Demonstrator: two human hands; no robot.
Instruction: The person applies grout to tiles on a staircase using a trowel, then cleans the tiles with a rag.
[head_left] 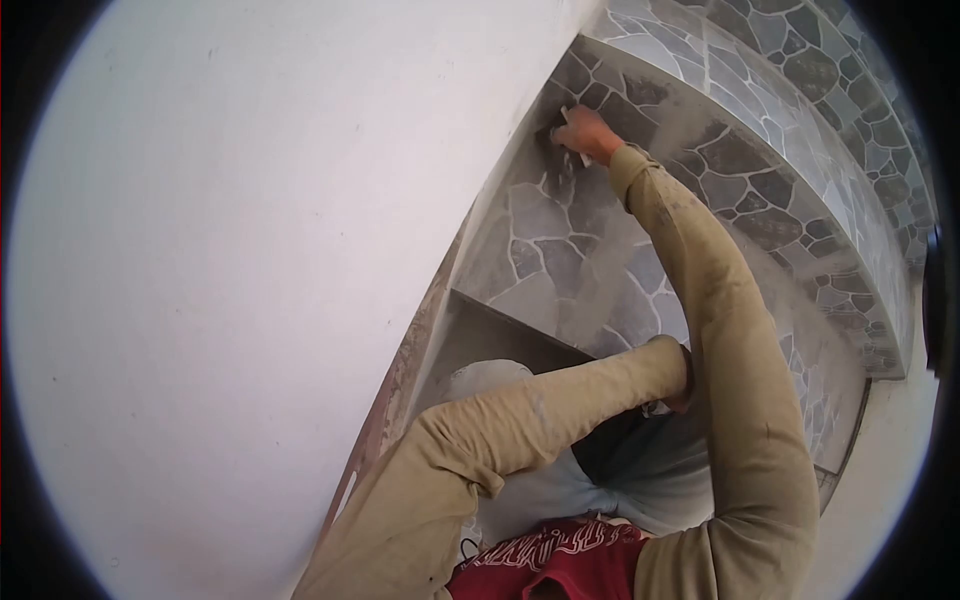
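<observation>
My right hand (588,135) reaches far forward to the inner corner beside the white wall. Its fingers are closed on a thin flat piece with a whitish edge (586,160), whose exact kind I cannot make out. This piece is held against the stone-patterned step (540,212), at the foot of the riser. Grey dust or residue lies in smears on the surface around it. My left hand (682,392) is near my knees, mostly hidden by its sleeve and my right arm, so its fingers cannot be made out.
A smooth white wall (250,250) fills the left side. Curved steps (740,150) with grey stone pattern and pale joints rise at the upper right. A straight step edge (520,325) runs in front of my knees. A dark object (936,300) stands at the far right.
</observation>
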